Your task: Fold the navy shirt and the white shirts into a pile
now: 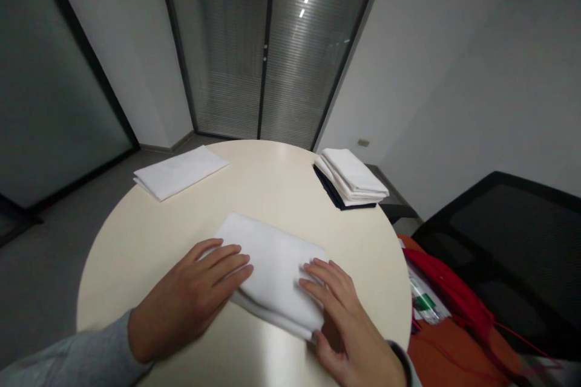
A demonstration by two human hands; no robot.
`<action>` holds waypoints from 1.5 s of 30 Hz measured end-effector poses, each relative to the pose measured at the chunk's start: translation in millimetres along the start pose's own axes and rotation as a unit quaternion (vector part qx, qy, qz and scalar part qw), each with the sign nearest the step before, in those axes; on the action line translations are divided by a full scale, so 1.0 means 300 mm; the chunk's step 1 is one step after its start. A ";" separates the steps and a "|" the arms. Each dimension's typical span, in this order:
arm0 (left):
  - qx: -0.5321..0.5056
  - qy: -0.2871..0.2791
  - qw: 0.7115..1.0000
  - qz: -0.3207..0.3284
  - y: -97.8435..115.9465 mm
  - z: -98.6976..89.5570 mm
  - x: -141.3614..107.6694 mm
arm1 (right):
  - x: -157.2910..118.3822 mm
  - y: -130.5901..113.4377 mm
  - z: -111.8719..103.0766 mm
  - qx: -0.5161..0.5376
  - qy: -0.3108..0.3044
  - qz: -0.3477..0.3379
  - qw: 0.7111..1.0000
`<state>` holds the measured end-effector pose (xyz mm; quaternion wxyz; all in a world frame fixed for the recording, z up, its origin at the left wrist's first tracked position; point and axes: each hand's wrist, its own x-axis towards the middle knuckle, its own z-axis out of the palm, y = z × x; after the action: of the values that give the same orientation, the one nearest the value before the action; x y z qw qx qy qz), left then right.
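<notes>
A folded white cloth (272, 266) lies on the round cream table (363, 278) in front of me, its layers visible along the near edge. My left hand (195, 290) rests flat over its left side, fingers stretched out. On the right, my right hand (338, 314) has its fingers spread over the top of the cloth, while the thumb touches the near right corner. Both hands are open, and neither grips the cloth.
Another folded white cloth (181, 170) lies at the table's far left edge, slightly overhanging. At the far right is a stack of folded white cloths (351, 175) on a dark one (329, 188). An orange-seated chair (454, 344) holds a red item (449, 284) and plastic packaging (426, 302).
</notes>
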<state>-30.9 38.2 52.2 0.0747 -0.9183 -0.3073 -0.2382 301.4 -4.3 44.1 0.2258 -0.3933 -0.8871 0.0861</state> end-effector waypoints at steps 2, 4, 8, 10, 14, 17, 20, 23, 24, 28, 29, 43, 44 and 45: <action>-0.001 0.015 1.000 0.013 -0.002 -0.001 0.021 | -0.005 0.021 -0.009 0.000 -0.002 0.008 1.000; -0.004 0.030 1.000 0.007 -0.010 -0.004 0.036 | -0.008 0.043 -0.013 -0.004 -0.015 0.013 1.000; -0.016 0.032 0.999 -0.017 -0.002 -0.007 0.050 | -0.008 0.078 -0.026 -0.015 -0.057 0.021 0.998; -0.021 0.008 1.000 -0.003 0.024 0.001 0.053 | -0.005 0.090 -0.032 -0.016 -0.075 0.024 0.997; -0.012 -0.005 1.000 0.018 0.078 0.033 0.067 | 0.000 0.102 -0.032 0.000 -0.072 0.014 0.997; 0.005 0.008 1.000 0.023 0.086 0.054 0.084 | 0.001 0.100 -0.022 0.017 -0.041 -0.002 0.999; 0.016 0.033 0.999 0.018 0.075 0.061 0.094 | 0.008 0.104 -0.011 0.018 -0.010 -0.016 1.000; 0.011 0.066 0.998 0.001 0.067 0.053 0.102 | 0.042 0.132 -0.006 0.006 0.018 -0.017 1.000; 0.007 0.075 0.997 0.006 0.066 0.048 0.104 | 0.060 0.147 -0.007 0.006 0.028 -0.014 0.999; -0.011 0.089 0.994 0.063 0.066 0.031 0.104 | 0.140 0.232 -0.008 -0.014 0.016 0.002 1.000; -0.014 0.089 0.993 0.073 0.066 0.031 0.101 | 0.156 0.253 -0.006 -0.026 0.000 0.005 1.000; 0.046 0.000 0.999 0.002 0.147 0.118 0.057 | 0.201 0.292 0.046 -0.029 -0.012 0.058 0.998; 0.051 0.001 0.999 0.019 0.149 0.121 0.056 | 0.204 0.297 0.042 -0.035 -0.018 0.060 0.997; 0.055 -0.001 0.998 0.035 0.151 0.123 0.056 | 0.208 0.303 0.036 -0.035 -0.027 0.059 0.997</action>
<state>22.3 21.3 28.3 0.1331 -0.9230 -0.2880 -0.2177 319.5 103.3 25.3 0.1823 -0.4504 -0.8704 0.0790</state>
